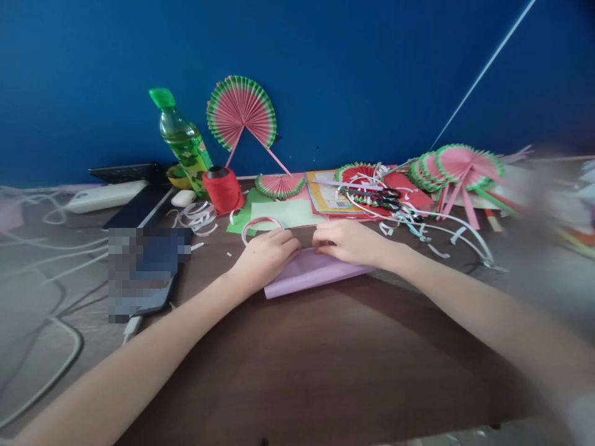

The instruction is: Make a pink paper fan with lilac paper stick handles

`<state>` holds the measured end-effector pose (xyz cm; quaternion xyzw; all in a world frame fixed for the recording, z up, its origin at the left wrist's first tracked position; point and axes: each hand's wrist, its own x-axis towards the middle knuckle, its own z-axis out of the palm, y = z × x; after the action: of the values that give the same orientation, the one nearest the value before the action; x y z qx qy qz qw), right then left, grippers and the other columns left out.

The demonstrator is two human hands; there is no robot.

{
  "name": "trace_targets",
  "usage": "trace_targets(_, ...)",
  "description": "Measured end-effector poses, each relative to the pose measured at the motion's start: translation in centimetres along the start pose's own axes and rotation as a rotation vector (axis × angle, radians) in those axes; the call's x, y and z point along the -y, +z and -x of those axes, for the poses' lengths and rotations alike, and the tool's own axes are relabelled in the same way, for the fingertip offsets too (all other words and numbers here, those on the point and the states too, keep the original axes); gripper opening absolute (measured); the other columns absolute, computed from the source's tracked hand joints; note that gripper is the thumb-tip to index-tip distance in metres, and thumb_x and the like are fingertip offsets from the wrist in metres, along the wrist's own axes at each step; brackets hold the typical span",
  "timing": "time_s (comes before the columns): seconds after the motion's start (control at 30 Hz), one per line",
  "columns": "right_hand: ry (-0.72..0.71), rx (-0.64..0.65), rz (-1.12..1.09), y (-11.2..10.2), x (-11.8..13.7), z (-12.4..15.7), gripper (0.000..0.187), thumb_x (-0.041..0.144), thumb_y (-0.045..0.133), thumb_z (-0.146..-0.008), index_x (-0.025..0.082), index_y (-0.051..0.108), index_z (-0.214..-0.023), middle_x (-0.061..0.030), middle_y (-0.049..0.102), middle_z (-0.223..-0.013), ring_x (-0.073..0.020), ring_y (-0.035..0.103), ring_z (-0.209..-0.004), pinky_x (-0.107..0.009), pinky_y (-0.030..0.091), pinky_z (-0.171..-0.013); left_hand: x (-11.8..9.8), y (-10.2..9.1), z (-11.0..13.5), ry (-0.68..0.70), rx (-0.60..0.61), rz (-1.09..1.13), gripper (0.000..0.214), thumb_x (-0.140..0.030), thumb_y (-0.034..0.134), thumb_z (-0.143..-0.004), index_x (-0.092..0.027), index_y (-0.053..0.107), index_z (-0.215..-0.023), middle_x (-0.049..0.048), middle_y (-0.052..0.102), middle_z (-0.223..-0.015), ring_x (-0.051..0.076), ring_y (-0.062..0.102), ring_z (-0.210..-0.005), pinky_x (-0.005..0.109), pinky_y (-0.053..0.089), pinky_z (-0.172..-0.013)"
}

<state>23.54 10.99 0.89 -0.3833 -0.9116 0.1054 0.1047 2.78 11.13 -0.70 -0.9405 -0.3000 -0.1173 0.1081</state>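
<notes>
A folded sheet of pale purple paper lies on the brown table in front of me. My left hand rests on its left part with curled fingers pinching the far edge. My right hand pinches the same edge right beside it, fingertips almost touching the left ones. Just behind the left hand sits a roll of clear tape.
Behind the hands: green paper, red thread spool, green bottle, scissors, white paper strips, several pink-and-green paper fans, one leaning against the blue wall. Left: a phone, cables, a power strip.
</notes>
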Motion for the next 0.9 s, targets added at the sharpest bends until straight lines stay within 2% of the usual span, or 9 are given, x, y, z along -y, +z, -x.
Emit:
trace_targets(0.2, -0.063, 0.032, 0.008, 0.1, -0.5, 0.1, 0.021, 0.01, 0.048, -0.084, 0.017, 0.067, -0.084, -0.0054, 0.064, -0.087, -0.0171, 0.057, -0.083, -0.027, 0.037, -0.069, 0.1, 0.4, 0.1, -0.002, 0.03, 0.081, 0.021, -0.025, 0.04, -0.09, -0.016, 0.059, -0.086, 0.003, 0.061, -0.078, 0.016, 0.055, -0.076, 0.026, 0.04, -0.064)
trace_targets(0.37, -0.047, 0.076, 0.035, 0.2, -0.5, 0.1, 0.019, 0.006, 0.047, -0.08, 0.015, 0.064, -0.079, -0.0058, 0.06, -0.081, -0.0163, 0.055, -0.076, -0.026, 0.037, -0.066, 0.2, 0.3, 0.1, -0.07, 0.081, 0.268, 0.009, -0.018, 0.048, -0.085, -0.018, 0.055, -0.08, 0.0008, 0.057, -0.079, 0.014, 0.054, -0.076, 0.024, 0.04, -0.065)
trace_targets(0.57, -0.052, 0.096, -0.05, 0.1, -0.5, 0.1, 0.015, 0.004, 0.048, -0.077, 0.015, 0.058, -0.075, -0.0042, 0.056, -0.079, -0.0134, 0.051, -0.071, -0.025, 0.037, -0.065, 0.2, -0.1, 0.0, -0.141, 0.149, 0.457, 0.007, -0.014, 0.053, -0.081, -0.017, 0.053, -0.075, -0.0006, 0.053, -0.078, 0.012, 0.052, -0.074, 0.023, 0.04, -0.067)
trace_targets(0.8, 0.124, 0.163, -0.285, 0.0, -1.5, 0.1, 0.009, 0.013, 0.056, -0.074, 0.016, 0.058, -0.083, -0.0008, 0.058, -0.074, -0.0113, 0.051, -0.063, -0.022, 0.036, -0.056, 0.1, -0.4, -0.3, -0.26, 0.234, 0.521, 0.007, -0.014, 0.052, -0.078, -0.018, 0.057, -0.082, 0.0001, 0.056, -0.08, 0.013, 0.053, -0.074, 0.024, 0.041, -0.067)
trace_targets(0.9, 0.184, 0.159, -0.273, 0.1, -1.6, 0.0, 0.005, 0.016, 0.058, -0.073, 0.016, 0.057, -0.078, 0.0008, 0.056, -0.067, -0.0107, 0.049, -0.06, -0.022, 0.035, -0.055, 0.0, -0.5, -0.3, -0.299, 0.245, 0.47, 0.008, -0.017, 0.053, -0.077, -0.018, 0.057, -0.084, 0.0015, 0.056, -0.081, 0.014, 0.053, -0.075, 0.025, 0.041, -0.066)
